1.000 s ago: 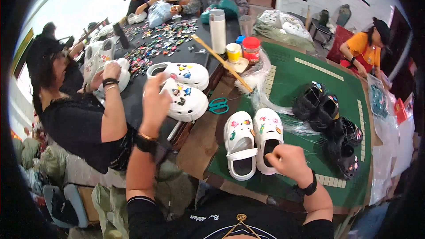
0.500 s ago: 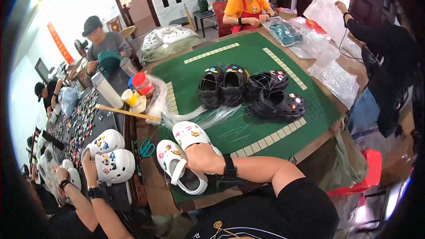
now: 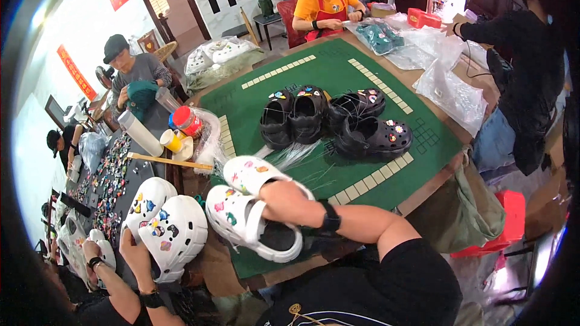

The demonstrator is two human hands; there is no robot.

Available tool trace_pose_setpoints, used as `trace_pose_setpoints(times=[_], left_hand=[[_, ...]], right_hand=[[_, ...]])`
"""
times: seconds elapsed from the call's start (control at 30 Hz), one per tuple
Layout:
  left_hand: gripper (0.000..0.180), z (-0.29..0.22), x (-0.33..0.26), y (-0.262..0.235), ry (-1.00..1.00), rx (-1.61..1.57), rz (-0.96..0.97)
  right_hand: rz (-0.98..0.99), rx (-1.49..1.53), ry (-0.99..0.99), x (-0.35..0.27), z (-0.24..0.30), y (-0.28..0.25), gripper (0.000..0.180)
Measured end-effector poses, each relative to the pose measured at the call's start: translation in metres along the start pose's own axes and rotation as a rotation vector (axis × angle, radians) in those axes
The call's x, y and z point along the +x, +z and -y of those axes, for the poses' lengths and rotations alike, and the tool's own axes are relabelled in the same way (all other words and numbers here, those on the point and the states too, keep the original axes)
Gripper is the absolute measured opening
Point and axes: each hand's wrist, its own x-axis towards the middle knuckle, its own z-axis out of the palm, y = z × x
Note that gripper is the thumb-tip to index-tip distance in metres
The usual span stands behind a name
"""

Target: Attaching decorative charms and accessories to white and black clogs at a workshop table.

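My left hand (image 3: 136, 253) grips a pair of white clogs (image 3: 175, 235) with colourful charms, toes up, by their side at the left table edge. My right hand (image 3: 283, 200) holds a second pair of white clogs (image 3: 232, 212), its fingers partly hidden behind the far shoe. This pair is over the near left corner of the green mat (image 3: 266, 93). Beyond it, two pairs of black clogs (image 3: 377, 136) with charms stand on the mat, clear strands lying beside them.
At left, a dark table (image 3: 130, 184) bears many small charms. A wooden stick (image 3: 169, 160), a yellow cup (image 3: 170, 139) and a red-lidded jar (image 3: 187, 122) stand nearby. Co-workers are around; one's hand (image 3: 95, 252) is close to my left arm. Plastic bags (image 3: 450, 93) lie at right.
The left white pair has come right and nearer, closer to the other pair. The right white pair has shifted slightly left and turned. At far right, a person's raised arm has come down.
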Motion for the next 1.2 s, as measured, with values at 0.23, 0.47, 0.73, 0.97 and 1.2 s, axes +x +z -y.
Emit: trace_pose_setpoints(times=[0.23,0.47,0.73,0.97,1.2], left_hand=[[0.011,-0.056,-0.044,0.011,-0.224,-0.486,0.143],[0.019,-0.073,-0.070,0.081,-0.109,-0.233,0.258],[0.027,-0.047,-0.090,0.115,-0.299,-0.216,0.236],[0.029,-0.030,-0.087,0.138,-0.487,-0.458,0.175],[0.036,-0.038,-0.090,0.136,-0.403,-0.260,0.264]], right_hand=[[-0.342,-0.043,0.073,-0.024,-0.051,-0.152,0.020],[-0.520,-0.593,0.379,-0.049,-0.223,-0.272,0.025],[-0.541,-0.534,0.762,-0.061,-0.297,-0.289,0.035],[-0.293,-0.145,0.145,-0.029,-0.147,-0.127,0.011],[0.387,-0.233,-0.619,-0.030,-0.079,0.030,0.038]])
